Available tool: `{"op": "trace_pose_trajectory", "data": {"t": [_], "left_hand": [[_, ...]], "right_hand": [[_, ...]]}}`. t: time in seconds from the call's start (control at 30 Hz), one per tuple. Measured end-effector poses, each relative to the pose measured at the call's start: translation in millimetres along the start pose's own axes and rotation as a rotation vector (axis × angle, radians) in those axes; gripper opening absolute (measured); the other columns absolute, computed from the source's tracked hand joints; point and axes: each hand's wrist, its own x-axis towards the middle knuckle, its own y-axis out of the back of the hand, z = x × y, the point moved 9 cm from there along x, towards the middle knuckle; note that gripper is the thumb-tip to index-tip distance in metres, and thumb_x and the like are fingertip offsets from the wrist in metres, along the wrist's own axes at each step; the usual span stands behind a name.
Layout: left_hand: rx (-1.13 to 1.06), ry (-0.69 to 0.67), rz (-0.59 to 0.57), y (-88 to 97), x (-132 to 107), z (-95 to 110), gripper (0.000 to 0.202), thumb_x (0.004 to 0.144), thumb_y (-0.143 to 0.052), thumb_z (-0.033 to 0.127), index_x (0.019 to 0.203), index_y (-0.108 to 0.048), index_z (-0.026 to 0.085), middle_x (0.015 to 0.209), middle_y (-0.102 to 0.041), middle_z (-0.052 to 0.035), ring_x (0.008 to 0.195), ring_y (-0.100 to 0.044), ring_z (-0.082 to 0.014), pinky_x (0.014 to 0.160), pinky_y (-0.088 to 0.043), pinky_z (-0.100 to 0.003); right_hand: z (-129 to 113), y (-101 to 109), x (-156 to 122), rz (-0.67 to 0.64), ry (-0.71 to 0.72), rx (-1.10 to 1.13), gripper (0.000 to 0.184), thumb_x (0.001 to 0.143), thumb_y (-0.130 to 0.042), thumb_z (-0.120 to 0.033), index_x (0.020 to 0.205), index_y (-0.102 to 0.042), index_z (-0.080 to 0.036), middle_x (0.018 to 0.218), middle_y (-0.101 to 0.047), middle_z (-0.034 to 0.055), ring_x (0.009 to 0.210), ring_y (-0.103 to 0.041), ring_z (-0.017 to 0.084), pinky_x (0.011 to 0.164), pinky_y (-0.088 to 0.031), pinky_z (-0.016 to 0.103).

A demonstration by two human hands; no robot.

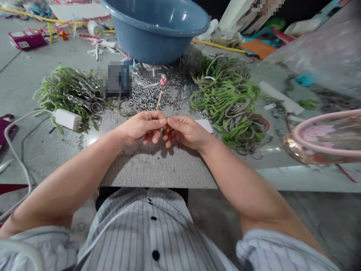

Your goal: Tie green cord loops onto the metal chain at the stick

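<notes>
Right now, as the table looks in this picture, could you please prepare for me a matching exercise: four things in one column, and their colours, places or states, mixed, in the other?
1. Basin
2. Adapter
3. Right cord pile
4. Left hand and right hand

A. White, by the left cord bundle
B. Fingertips close together
C. Green and grey
D. Blue, beyond the small metal pieces

Pairs: 1-D, 2-A, 3-C, 4-B
</notes>
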Motion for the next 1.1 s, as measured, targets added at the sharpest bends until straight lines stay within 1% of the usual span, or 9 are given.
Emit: {"op": "trace_pose_trajectory", "data": {"t": [0.13,0.23,0.37,0.53,0.67,0.77,0.9,1.1], "left_hand": [[-0.056,-0.023,0.018,2.4,0.8,1.0,0.022,0.090,-0.058,0.027,0.071,-0.051,0.017,0.048,-0.058,0.0024,0.033,-0.048,-0.0072,0.034,-0.037,-0.016],[-0.083,-0.041,0.046,6.1,1.4,1.4,0.021,0.089,-0.058,0.027,0.071,-0.052,0.017,0.053,-0.059,0.0016,0.037,-0.051,-0.0083,0.034,-0.039,-0.018],[-0.103,-0.048,0.042,6.9,1.5,0.8,0.019,0.088,-0.058,0.025,0.072,-0.053,0.016,0.056,-0.060,0.0000,0.039,-0.053,-0.0095,0.035,-0.041,-0.019],[-0.074,-0.029,0.019,4.8,0.8,0.3,0.017,0.088,-0.057,0.025,0.075,-0.055,0.015,0.054,-0.062,-0.0017,0.040,-0.055,-0.0103,0.038,-0.043,-0.019],[-0.033,-0.006,0.020,4.1,1.0,-0.3,0.020,0.089,-0.058,0.030,0.079,-0.058,0.013,0.054,-0.064,-0.0029,0.039,-0.055,-0.0101,0.040,-0.043,-0.019],[-0.011,0.005,0.019,3.4,1.1,-1.0,0.024,0.089,-0.060,0.034,0.077,-0.057,0.013,0.054,-0.063,-0.0020,0.038,-0.055,-0.0091,0.040,-0.043,-0.018],[-0.034,-0.021,0.023,3.1,0.5,1.3,0.025,0.091,-0.057,0.029,0.071,-0.054,0.013,0.050,-0.061,-0.0004,0.036,-0.054,-0.0087,0.039,-0.042,-0.018],[-0.056,-0.027,0.048,5.9,0.2,1.0,0.024,0.089,-0.058,0.027,0.070,-0.053,0.014,0.049,-0.059,0.0011,0.035,-0.052,-0.0084,0.037,-0.042,-0.018]], "right_hand": [[-2.6,-0.7,0.2,-0.009,0.013,0.068,0.046,0.069,-0.074,-0.060,0.069,-0.058,-0.017,0.059,-0.064,-0.0018,0.046,-0.062,0.010,0.047,-0.052,0.021],[-6.4,-3.3,0.1,-0.032,0.030,0.116,0.042,0.070,-0.076,-0.056,0.072,-0.060,-0.017,0.060,-0.062,-0.0030,0.048,-0.061,0.009,0.049,-0.053,0.021],[-7.8,-3.8,0.5,-0.039,0.034,0.128,0.041,0.070,-0.077,-0.055,0.073,-0.059,-0.018,0.059,-0.058,-0.0052,0.048,-0.056,0.007,0.049,-0.052,0.020],[-2.7,1.4,2.7,-0.023,0.016,0.115,0.044,0.068,-0.077,-0.057,0.073,-0.058,-0.017,0.055,-0.053,-0.0068,0.043,-0.051,0.006,0.045,-0.048,0.020],[0.1,1.7,4.2,-0.042,0.007,0.129,0.044,0.069,-0.076,-0.056,0.073,-0.058,-0.016,0.053,-0.051,-0.0074,0.041,-0.049,0.005,0.043,-0.046,0.019],[0.3,0.7,4.3,-0.046,0.007,0.123,0.043,0.071,-0.075,-0.056,0.074,-0.060,-0.016,0.055,-0.053,-0.0065,0.042,-0.051,0.006,0.042,-0.046,0.019],[-3.3,-1.6,2.8,-0.054,0.026,0.148,0.039,0.073,-0.076,-0.052,0.076,-0.062,-0.015,0.060,-0.059,-0.0038,0.047,-0.056,0.007,0.044,-0.049,0.018],[-4.8,-4.1,0.4,-0.073,0.016,0.149,0.036,0.073,-0.077,-0.048,0.075,-0.061,-0.015,0.062,-0.063,-0.0026,0.048,-0.059,0.008,0.048,-0.052,0.021]]}}
